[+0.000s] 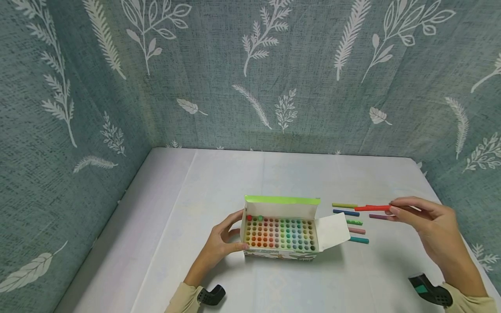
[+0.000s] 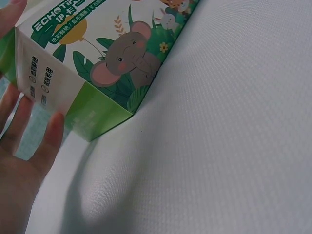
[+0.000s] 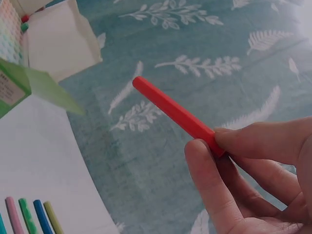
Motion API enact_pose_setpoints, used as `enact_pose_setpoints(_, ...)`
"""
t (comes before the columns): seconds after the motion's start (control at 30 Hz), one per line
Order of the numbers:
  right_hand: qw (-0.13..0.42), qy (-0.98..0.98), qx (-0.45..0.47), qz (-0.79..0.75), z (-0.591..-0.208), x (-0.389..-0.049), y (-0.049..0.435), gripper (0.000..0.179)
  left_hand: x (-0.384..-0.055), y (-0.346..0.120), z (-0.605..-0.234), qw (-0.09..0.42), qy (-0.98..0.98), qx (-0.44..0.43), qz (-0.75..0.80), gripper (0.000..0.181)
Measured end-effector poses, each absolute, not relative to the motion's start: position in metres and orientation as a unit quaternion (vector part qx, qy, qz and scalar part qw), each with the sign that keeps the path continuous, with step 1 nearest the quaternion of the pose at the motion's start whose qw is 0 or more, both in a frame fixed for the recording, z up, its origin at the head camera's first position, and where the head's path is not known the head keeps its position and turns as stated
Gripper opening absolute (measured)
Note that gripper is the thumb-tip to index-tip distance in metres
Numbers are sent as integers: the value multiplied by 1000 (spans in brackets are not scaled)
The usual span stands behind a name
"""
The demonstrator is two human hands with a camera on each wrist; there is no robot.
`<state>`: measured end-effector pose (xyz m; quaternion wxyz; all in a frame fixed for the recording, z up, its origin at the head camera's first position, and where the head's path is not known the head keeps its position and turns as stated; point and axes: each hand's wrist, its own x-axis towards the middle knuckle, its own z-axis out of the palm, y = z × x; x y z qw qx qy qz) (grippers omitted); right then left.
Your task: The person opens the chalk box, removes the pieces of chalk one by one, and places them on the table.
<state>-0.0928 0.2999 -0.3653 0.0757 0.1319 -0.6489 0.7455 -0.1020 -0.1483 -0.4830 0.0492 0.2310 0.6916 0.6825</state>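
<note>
A red crayon (image 3: 170, 109) is pinched between the thumb and fingertips of my right hand (image 1: 434, 221), above the table's right side. It is plain, straight and blunt-ended. My left hand (image 1: 219, 239) grips the left end of a cardboard crayon box (image 2: 117, 53), thumb at the front and fingers along the end panel. The box's front carries an elephant drawing. Inside is a tray of round holes (image 1: 279, 234) in rows; a red end (image 1: 249, 218) and a green end (image 1: 260, 218) show in its back left corner.
Right of the box lie olive (image 1: 344, 205), blue (image 1: 346, 213), green (image 1: 354, 222), pink (image 1: 357, 231) and teal (image 1: 359, 240) crayons. A purple crayon (image 1: 379, 216) lies by my right hand. The box's side flap (image 1: 332, 231) sticks out rightward; its green-edged lid (image 1: 282, 200) stands up behind.
</note>
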Motion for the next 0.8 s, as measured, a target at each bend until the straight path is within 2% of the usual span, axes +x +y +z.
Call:
enact_pose_setpoints(0.37, 86, -640, 83, 759, -383, -94, 320, 20, -102, -149, -483, 51, 690, 231, 684, 82)
enact_pose_setpoints(0.8, 51, -627, 8, 777, -406, -93, 343, 19, -103, -150, -487, 54, 695, 222, 681, 82)
